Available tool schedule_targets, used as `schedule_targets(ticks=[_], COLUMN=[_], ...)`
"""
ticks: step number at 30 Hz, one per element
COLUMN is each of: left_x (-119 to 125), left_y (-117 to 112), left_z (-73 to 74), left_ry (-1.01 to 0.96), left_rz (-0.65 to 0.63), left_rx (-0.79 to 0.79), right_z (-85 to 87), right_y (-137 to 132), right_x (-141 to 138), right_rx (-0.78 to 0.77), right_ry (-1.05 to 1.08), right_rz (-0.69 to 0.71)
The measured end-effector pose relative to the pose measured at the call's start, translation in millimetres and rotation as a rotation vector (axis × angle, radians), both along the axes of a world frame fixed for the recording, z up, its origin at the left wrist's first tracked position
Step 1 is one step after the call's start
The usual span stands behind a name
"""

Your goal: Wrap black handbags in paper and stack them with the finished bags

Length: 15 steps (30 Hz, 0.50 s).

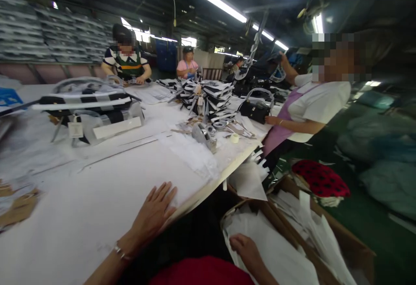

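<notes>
My left hand (159, 205) lies flat on the white tabletop (107, 189) near its edge, fingers stretched out, holding nothing. Low over an open carton (227, 233) beside the table is my right hand (243, 248), its fingers curled in. What they hold, if anything, is hidden. White sheets (269, 250) fill that carton beneath the right hand. Farther up the table sit a metal tape dispenser (204, 137) and thin clear plastic wrapping (191, 153). A black-and-white handbag (87, 103) with a wrapped handle and a hang tag stands at the left.
Black-and-white bag pieces (208, 96) are heaped mid-table. A co-worker in a purple apron (279, 120) stands at the right, touching a black handbag (255, 109). Other people work across the table. A second carton (351, 241) holds white strips; a red dotted cloth (320, 179) lies behind it.
</notes>
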<state>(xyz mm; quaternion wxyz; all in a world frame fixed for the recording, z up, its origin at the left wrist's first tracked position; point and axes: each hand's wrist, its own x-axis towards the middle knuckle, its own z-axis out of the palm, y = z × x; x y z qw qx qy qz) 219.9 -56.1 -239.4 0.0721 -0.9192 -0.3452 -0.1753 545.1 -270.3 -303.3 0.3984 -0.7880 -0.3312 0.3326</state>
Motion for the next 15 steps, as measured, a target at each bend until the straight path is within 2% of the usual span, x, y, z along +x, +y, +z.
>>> schedule_targets(ticks=[2, 4, 8, 11, 13, 15], left_x=[-2.0, -3.0, -3.5, -3.8, -4.2, -4.5], left_y=[2.3, 4.5, 6.0, 1.8, -3.6, -9.7], left_z=[-1.6, -3.1, -5.0, -1.0, 4.4, 10.2], left_ry=[-0.022, -0.036, -0.033, -0.026, -0.021, -0.021], left_rz=[-0.012, -0.020, -0.003, 0.005, 0.012, 0.025], left_rx=[0.012, 0.017, 0.032, 0.007, -0.048, -0.124], right_z=[13.5, 34.9, 102.4, 148.5, 163.1, 163.6], right_y=[7.5, 29.5, 102.3, 158.8, 189.9, 213.5], right_x=[13.6, 26.3, 35.7, 22.3, 4.3, -19.2], right_rx=[0.080, 0.178, 0.362, 0.457, 0.460, 0.428], right_ry=[0.141, 0.209, 0.257, 0.270, 0.288, 0.279], right_rz=[0.083, 0.024, 0.038, 0.121, 0.211, 0.342])
